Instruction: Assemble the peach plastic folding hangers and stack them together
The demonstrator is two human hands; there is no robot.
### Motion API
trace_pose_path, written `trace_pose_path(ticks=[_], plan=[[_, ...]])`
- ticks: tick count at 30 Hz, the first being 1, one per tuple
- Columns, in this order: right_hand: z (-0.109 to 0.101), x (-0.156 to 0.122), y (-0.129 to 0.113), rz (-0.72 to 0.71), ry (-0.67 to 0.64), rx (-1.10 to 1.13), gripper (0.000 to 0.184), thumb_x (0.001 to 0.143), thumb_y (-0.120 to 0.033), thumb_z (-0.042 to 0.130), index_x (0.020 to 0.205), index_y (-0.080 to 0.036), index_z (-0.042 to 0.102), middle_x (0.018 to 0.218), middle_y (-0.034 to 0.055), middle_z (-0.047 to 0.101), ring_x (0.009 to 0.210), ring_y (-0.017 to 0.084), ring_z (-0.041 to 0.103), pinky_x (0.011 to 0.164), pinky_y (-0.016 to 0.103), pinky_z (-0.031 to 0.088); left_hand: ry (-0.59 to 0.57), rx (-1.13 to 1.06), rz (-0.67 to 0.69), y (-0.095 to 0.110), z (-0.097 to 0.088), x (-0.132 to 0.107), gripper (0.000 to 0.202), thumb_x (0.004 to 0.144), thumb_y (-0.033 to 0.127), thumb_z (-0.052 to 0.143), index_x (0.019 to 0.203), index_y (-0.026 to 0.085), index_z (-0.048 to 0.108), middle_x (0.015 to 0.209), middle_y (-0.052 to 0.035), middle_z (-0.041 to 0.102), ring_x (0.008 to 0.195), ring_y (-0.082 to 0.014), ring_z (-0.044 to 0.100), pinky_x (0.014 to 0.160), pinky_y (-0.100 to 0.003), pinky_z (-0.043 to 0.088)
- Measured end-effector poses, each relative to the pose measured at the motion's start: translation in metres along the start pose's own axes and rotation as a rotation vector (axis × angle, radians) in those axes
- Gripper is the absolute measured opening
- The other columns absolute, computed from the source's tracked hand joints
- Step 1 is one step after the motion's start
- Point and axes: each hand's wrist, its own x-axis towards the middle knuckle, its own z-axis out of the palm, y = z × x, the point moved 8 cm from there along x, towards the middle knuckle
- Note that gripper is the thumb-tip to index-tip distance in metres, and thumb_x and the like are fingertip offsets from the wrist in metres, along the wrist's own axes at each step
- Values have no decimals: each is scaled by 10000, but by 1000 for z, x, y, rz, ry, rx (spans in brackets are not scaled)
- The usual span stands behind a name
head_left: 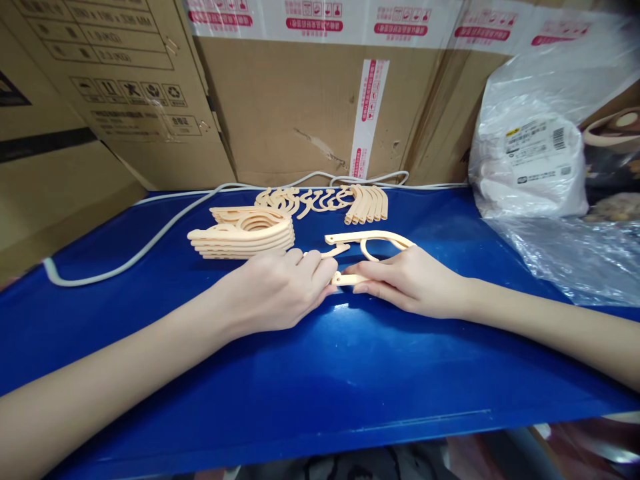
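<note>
My left hand [285, 287] and my right hand [405, 283] meet at the middle of a blue table mat [320, 373]. Both pinch a peach plastic hanger [367, 241] made of a curved arm and a hook piece. The left fingers are closed on the hook end, the right fingers on a short bar at its near end. A stack of folded peach hangers [243, 233] lies just behind my left hand. Loose hook pieces [300, 200] and a row of curved arm pieces [367, 205] lie farther back.
Cardboard boxes [300, 100] wall off the back and left. A white cable [145, 247] runs across the mat's left and rear edge. A clear plastic bag [530, 160] with a label sits at the right, plastic sheet spreading toward the mat's right side.
</note>
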Motion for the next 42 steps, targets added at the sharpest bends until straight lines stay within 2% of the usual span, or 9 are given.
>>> trace_pose_path(ticks=[14,30,42], plan=[[-2,0,1,14,0,77,390,1022,-418,344,1148,-206,647,888,55,729,759,161,648,670,262,403,6,-4,3,1,0,1,273,985,281,392,761,180,510,616,-5,543,516,-167,521,459,-306,236],[0,-2,-3,-5,15,-60,427,1033,-409,289,1192,-190,618,805,51,728,620,136,628,609,253,364,25,-213,-120,-6,2,2,246,917,270,481,686,190,504,564,30,566,517,-132,579,474,-298,261],[0,-1,-4,-13,23,-4,377,1024,-392,344,1142,-186,637,813,47,722,622,134,617,603,250,368,104,-115,-89,-5,-6,0,228,896,250,506,676,194,528,561,29,568,502,-131,547,469,-290,265]])
